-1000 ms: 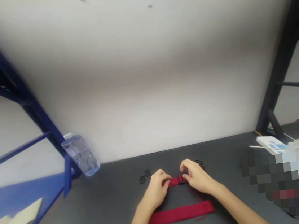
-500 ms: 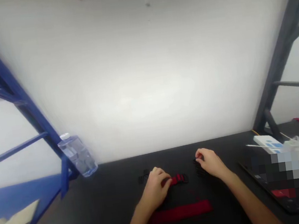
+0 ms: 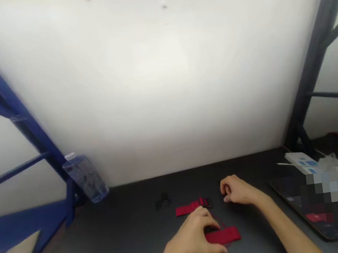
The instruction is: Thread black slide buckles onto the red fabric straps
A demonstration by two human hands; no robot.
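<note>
My left hand sits cupped over the lower red strap, fingers pressed down, though I cannot tell if they pinch it; my right hand curls closed just beside the black buckle, any hold hidden. The upper strap lies flat on the dark table, a black clip to its left, and a flat press keeps webbing from creeping

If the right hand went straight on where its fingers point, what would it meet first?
Probably the black buckle on the red strap, just left of the right hand, though depth is unclear from this head view.
</note>
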